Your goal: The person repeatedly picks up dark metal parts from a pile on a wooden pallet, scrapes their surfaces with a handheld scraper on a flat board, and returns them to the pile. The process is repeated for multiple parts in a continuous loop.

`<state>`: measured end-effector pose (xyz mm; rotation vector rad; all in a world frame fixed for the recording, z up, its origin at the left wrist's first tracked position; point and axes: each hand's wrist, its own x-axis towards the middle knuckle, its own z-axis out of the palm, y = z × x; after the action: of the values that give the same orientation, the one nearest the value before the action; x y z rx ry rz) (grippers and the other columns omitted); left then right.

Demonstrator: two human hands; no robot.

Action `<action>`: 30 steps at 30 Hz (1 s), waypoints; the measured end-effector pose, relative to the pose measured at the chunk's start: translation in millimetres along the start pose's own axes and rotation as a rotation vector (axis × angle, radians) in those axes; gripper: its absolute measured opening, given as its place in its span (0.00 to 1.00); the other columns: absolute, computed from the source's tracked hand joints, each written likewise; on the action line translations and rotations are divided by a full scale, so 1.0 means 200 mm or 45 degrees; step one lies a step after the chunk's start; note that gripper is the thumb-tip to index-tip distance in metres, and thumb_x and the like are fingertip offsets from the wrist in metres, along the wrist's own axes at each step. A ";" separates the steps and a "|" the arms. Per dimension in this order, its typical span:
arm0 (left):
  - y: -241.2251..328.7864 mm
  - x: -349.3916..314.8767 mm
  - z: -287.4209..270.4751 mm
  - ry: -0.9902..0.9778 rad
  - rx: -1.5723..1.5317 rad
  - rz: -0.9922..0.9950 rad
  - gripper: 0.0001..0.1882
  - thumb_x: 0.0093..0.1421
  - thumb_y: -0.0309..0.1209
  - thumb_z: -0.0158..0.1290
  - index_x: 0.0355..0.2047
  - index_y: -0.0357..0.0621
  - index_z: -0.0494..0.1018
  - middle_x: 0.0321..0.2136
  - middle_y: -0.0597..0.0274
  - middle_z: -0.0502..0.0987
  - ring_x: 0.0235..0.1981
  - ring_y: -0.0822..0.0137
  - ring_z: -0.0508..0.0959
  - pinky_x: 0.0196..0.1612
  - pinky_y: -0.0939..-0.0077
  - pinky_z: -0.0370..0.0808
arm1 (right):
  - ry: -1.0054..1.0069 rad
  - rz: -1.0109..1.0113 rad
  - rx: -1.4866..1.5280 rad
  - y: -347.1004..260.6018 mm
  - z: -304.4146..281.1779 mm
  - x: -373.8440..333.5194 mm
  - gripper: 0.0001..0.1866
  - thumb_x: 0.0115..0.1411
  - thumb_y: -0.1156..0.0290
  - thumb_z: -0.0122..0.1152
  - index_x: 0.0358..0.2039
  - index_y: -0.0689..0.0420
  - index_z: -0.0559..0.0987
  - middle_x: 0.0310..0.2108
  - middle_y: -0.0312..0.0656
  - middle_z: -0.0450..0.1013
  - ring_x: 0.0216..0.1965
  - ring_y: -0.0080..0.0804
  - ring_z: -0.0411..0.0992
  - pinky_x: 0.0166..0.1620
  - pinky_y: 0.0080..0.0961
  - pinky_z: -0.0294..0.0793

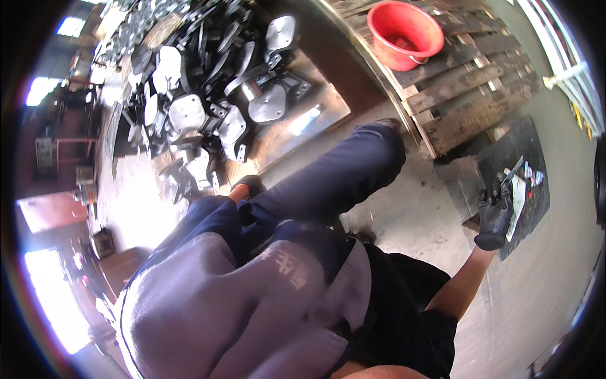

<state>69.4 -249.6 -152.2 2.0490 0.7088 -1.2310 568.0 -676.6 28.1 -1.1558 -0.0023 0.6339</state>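
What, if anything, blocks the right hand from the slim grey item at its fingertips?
Nothing visible. The gloved right hand is right up at the slim grey item, though grip is unclear. The pale strip lies alongside the hand, not between them.

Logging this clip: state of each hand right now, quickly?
Left hand: cannot be told, no clear view.
Right hand: black-gloved, at a slim grey item; whether it grips it cannot be told.

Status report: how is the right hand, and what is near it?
Gloved right hand over black surface. Thin grey tool at hand, grip unclear. Red bucket on wooden pallet, apart.
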 end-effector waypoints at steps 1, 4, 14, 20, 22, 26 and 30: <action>0.00 -0.01 0.05 0.009 -0.034 -0.027 0.12 0.58 0.35 0.45 0.32 0.42 0.76 0.29 0.53 0.76 0.33 0.62 0.74 0.37 0.69 0.71 | 0.030 0.036 0.019 -0.01 0.04 0.03 0.14 0.64 0.67 0.49 0.46 0.59 0.72 0.22 0.30 0.59 0.26 0.19 0.57 0.36 0.21 0.59; -0.02 -0.01 0.20 0.024 -0.124 -0.058 0.13 0.58 0.35 0.45 0.33 0.42 0.76 0.30 0.53 0.76 0.35 0.61 0.75 0.39 0.69 0.71 | 0.033 0.074 0.124 0.00 0.20 0.08 0.14 0.64 0.67 0.48 0.47 0.58 0.72 0.23 0.30 0.59 0.26 0.20 0.56 0.37 0.22 0.59; -0.22 -0.06 0.56 -0.061 -0.160 -0.055 0.14 0.57 0.34 0.43 0.33 0.44 0.78 0.36 0.53 0.78 0.40 0.56 0.76 0.43 0.67 0.72 | -0.573 -0.052 0.089 0.02 0.57 0.15 0.23 0.58 0.72 0.48 0.55 0.61 0.63 0.28 0.36 0.60 0.29 0.26 0.58 0.37 0.24 0.62; -0.40 -0.01 0.79 0.117 -0.122 -0.011 0.19 0.55 0.40 0.42 0.33 0.42 0.78 0.37 0.50 0.78 0.42 0.53 0.77 0.45 0.66 0.72 | -0.264 -0.069 0.014 0.03 0.88 -0.08 0.21 0.59 0.73 0.47 0.54 0.62 0.64 0.27 0.37 0.61 0.29 0.27 0.59 0.38 0.24 0.63; -0.44 0.03 0.90 0.136 -0.230 -0.060 0.18 0.55 0.40 0.43 0.33 0.42 0.78 0.37 0.49 0.78 0.42 0.53 0.77 0.45 0.65 0.72 | -0.388 -0.074 -0.022 0.01 0.84 -0.04 0.22 0.59 0.74 0.49 0.55 0.62 0.64 0.27 0.39 0.63 0.30 0.29 0.61 0.41 0.28 0.65; -0.33 -0.19 0.81 0.247 -0.573 -0.214 0.21 0.53 0.44 0.45 0.32 0.40 0.78 0.37 0.46 0.77 0.42 0.51 0.77 0.45 0.63 0.72 | -0.329 -0.375 -0.580 0.08 0.85 -0.03 0.19 0.62 0.71 0.45 0.53 0.61 0.66 0.31 0.40 0.67 0.32 0.28 0.63 0.39 0.26 0.64; -0.38 -0.12 0.98 0.241 -0.570 -0.180 0.23 0.52 0.47 0.46 0.32 0.39 0.78 0.36 0.44 0.77 0.42 0.49 0.76 0.44 0.62 0.72 | -0.489 -0.153 -0.162 0.13 0.82 0.09 0.18 0.63 0.72 0.43 0.53 0.61 0.66 0.27 0.36 0.62 0.28 0.27 0.60 0.38 0.26 0.63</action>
<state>-104.6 -350.0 -218.5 1.7737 1.1238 -0.8574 518.0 -521.6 69.2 -1.1310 -0.4407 0.7482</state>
